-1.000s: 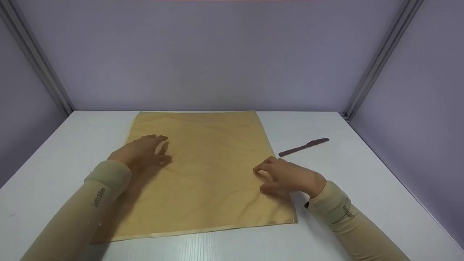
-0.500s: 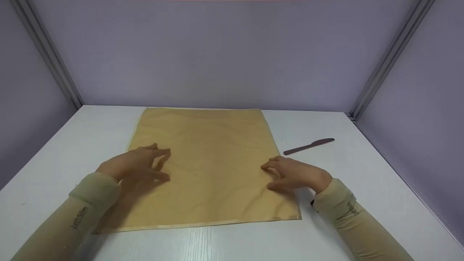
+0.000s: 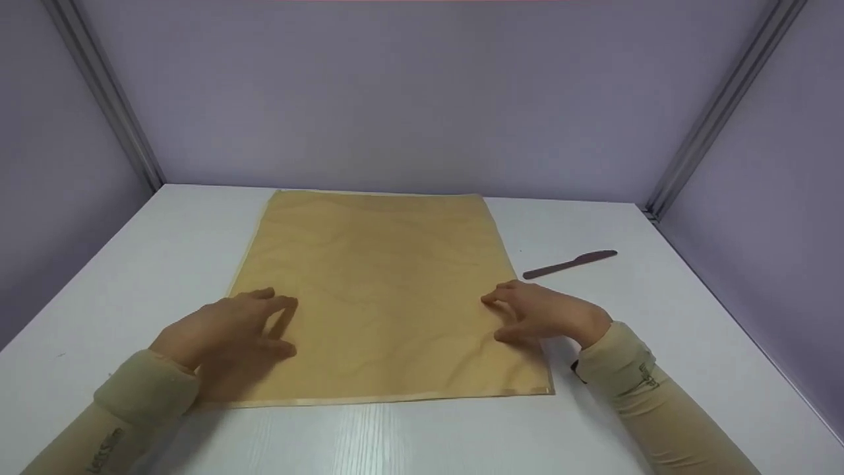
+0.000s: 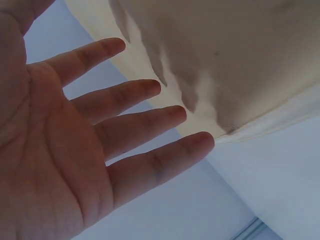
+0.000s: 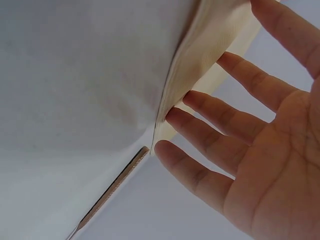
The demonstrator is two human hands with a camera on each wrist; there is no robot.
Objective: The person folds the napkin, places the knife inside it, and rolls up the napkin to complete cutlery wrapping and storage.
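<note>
Tan cloth (image 3: pixel 389 297), a soft matte rectangle with faint wrinkles and a hemmed near edge, lies flat mid-tabletop in our head view, reaching almost to the far edge of the white table (image 3: pixel 659 330); our left hand (image 3: pixel 227 326) and right hand (image 3: pixel 544 315) rest on its left and right sides, a slim brown knife (image 3: pixel 570 264) lying nearer the right edge. Our left wrist view shows the palm with straight, spread fingers (image 4: pixel 135 95) above the pale cloth (image 4: pixel 240 55). Our right wrist view shows spread fingers (image 5: pixel 200 112) touching the woven cloth edge (image 5: pixel 210 45), the knife (image 5: pixel 112 192) beyond.

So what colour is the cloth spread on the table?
The cloth is plain mustard yellow, best seen in the head view.
</note>
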